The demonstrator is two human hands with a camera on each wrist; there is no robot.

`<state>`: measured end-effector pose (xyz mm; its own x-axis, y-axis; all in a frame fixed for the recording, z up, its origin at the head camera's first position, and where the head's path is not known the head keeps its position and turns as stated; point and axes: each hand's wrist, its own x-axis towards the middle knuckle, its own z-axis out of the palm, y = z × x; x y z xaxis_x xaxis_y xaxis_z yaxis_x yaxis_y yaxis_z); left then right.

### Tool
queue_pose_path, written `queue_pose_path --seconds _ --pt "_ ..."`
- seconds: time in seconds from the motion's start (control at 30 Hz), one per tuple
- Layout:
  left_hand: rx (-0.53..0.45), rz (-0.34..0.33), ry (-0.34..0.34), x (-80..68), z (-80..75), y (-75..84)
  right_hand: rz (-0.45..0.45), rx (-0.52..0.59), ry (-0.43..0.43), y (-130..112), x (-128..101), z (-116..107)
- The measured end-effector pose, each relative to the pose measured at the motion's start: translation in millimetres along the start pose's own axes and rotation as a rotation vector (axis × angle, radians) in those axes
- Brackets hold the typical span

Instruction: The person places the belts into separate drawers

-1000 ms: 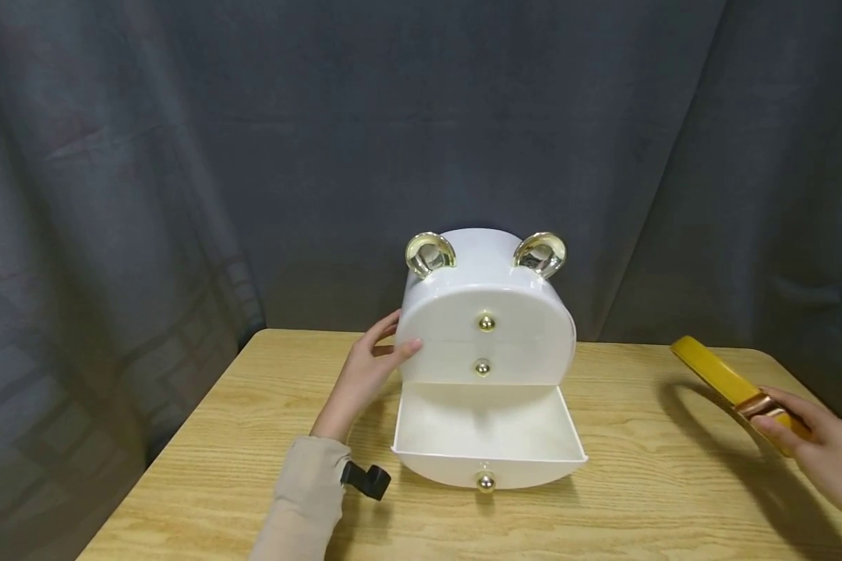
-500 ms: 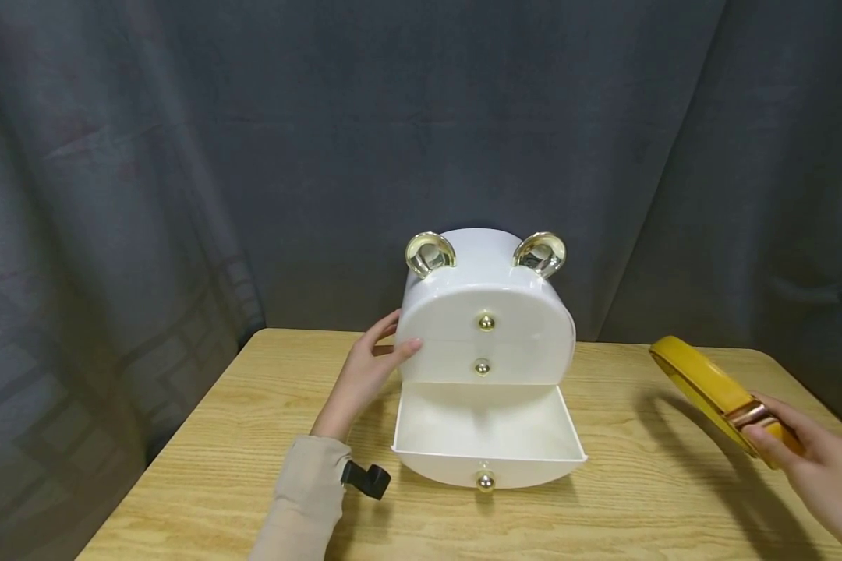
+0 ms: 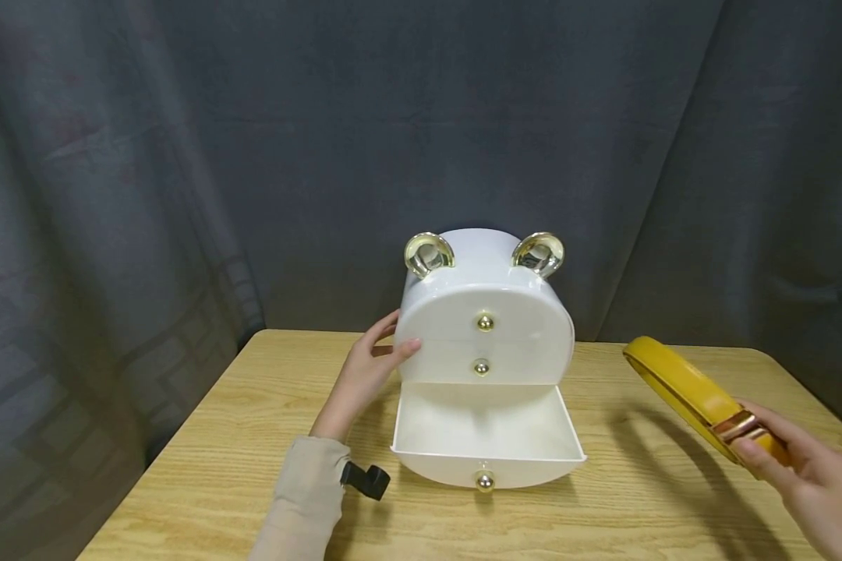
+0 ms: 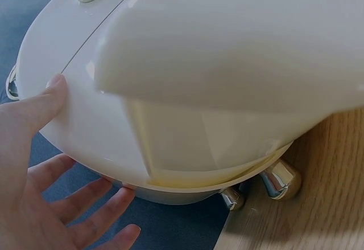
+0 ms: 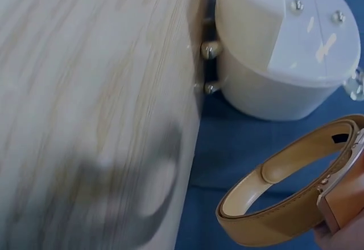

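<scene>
A white bear-shaped drawer box (image 3: 486, 335) with gold ears and round knobs stands on the table. Its bottom drawer (image 3: 489, 425) is pulled out, and the inside is bare. My left hand (image 3: 365, 374) rests at the box's left edge: in the left wrist view the thumb lies on the front face and spread fingers (image 4: 85, 199) touch the curved side. To the right, above the table, my right hand (image 3: 807, 475) grips a coiled yellow belt (image 3: 688, 389) by its copper-coloured buckle (image 3: 738, 426). The belt's loop points toward the box; part of this hand is cut off in the right wrist view.
The wooden table (image 3: 203, 460) has rounded far corners. A dark grey curtain (image 3: 323, 156) hangs right behind it. Short gold feet (image 5: 211, 49) hold the box up. On the left sleeve (image 3: 302, 491) sits a black mount (image 3: 367, 480).
My right hand has moved left with the belt, toward the box, and the belt's loop has turned so more of its broad side shows. The left hand and the box stay put.
</scene>
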<state>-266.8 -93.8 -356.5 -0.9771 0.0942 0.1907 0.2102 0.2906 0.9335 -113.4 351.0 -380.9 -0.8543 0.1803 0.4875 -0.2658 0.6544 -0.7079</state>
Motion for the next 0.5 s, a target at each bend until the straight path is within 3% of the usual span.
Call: queue_pose_path --seconds 0.33,0.5 --pt "-0.003 0.000 -0.005 -0.4 -1.3 -1.0 -0.129 0.113 0.011 -21.0 -10.8 9.6" --pt "-0.011 0.003 -0.008 0.1 -1.1 -1.7 -0.216 0.118 0.020 -26.1 -15.7 12.3"
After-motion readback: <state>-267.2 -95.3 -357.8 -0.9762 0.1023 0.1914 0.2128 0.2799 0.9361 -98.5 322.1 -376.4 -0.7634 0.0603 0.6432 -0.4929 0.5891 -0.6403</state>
